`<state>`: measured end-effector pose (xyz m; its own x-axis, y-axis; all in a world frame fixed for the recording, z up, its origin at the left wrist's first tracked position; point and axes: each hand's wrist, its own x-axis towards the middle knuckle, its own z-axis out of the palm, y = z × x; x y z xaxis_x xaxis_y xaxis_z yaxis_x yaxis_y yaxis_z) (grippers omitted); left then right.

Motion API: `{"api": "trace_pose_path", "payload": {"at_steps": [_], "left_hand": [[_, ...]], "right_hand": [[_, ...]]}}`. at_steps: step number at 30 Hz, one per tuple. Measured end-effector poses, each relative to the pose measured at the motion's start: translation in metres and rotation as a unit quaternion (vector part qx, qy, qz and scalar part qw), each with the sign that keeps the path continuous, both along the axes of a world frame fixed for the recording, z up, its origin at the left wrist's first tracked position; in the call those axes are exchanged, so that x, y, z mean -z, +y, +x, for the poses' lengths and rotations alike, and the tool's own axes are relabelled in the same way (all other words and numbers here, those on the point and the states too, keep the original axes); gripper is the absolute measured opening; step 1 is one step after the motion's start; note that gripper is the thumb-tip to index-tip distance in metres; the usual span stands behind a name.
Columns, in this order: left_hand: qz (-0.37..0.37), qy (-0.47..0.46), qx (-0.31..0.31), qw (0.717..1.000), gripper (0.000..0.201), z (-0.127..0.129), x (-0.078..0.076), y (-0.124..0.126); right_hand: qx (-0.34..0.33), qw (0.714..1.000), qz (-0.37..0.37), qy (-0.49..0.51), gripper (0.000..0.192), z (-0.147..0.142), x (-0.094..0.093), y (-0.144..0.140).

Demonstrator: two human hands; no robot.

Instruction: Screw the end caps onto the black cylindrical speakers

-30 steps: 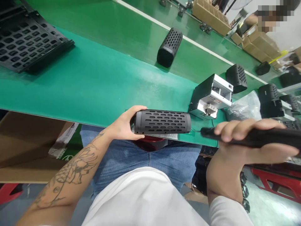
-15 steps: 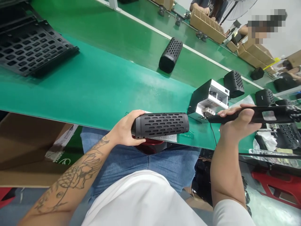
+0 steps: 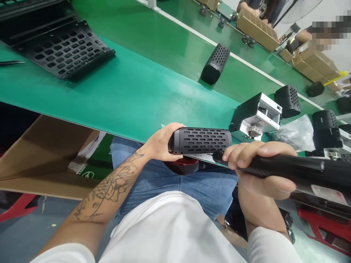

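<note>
My left hand (image 3: pixel 164 142) is wrapped round the left end of a black slotted housing (image 3: pixel 204 140), which lies on its side at the table's front edge. In my right hand (image 3: pixel 260 164) is a black electric screwdriver (image 3: pixel 290 168). Its tip end points left and overlaps the housing's lower right side; whether they touch I cannot tell. A silver-and-black screw feeder (image 3: pixel 256 117) stands behind my right hand.
A similar black housing (image 3: pixel 215 64) stands farther back on the green table (image 3: pixel 131 95), with more at the right. Black perforated panels (image 3: pixel 63 51) lie at the left. A clear plastic bag (image 3: pixel 296 133) lies beside the feeder. Co-workers and cardboard boxes (image 3: pixel 256 29) are across the table.
My right hand has brought the screwdriver left and toward me, from the screw feeder to the housing's right end. My left hand keeps its hold. The view has shifted.
</note>
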<state>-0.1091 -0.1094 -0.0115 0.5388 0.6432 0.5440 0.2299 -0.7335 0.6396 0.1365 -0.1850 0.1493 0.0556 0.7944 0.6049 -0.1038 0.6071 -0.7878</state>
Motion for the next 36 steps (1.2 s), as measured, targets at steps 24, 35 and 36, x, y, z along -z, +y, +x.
{"api": "trace_pose_path", "payload": {"at_steps": [24,35,36], "left_hand": [[-0.019,-0.007,-0.005,1.000,0.106,0.001,0.002,0.000],[-0.005,0.002,-0.015,1.000,0.103,0.002,-0.002,0.000],[-0.004,0.006,-0.017,1.000,0.104,0.002,-0.002,0.000]], "right_hand": [[-0.111,0.993,-0.029,-0.031,0.022,0.002,0.023,0.022],[0.306,0.950,0.064,-0.015,0.013,0.066,-0.013,0.046],[0.372,0.925,0.071,-0.024,0.007,0.080,-0.011,0.056]]}}
